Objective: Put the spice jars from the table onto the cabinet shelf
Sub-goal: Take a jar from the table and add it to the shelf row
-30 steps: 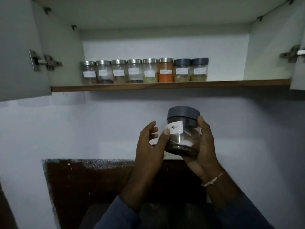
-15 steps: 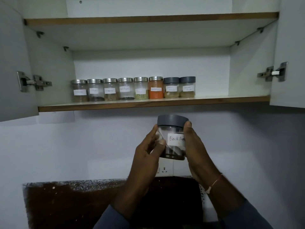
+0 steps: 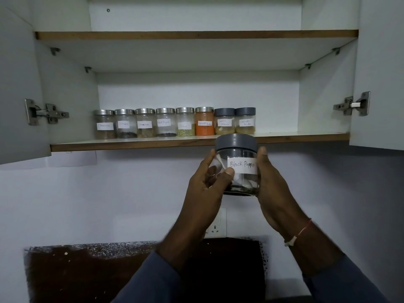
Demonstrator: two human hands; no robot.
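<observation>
A clear glass jar with a grey lid and a white "Black Pepper" label is held upright between both hands, its lid level with the front edge of the lower cabinet shelf. My left hand grips its left side and my right hand its right side. On that shelf stands a row of several labelled spice jars, six with steel lids and two with grey lids at the right end. The held jar is below and just in front of the row's right end.
Both cabinet doors hang open, the left door and the right door, with hinges showing. An upper shelf spans above. The shelf stretch right of the jar row holds nothing. A wall socket and a dark countertop lie below.
Both hands have lifted the jar from below the shelf up to the level of its front edge. The jar turned so its label faces me. My view tilted upward.
</observation>
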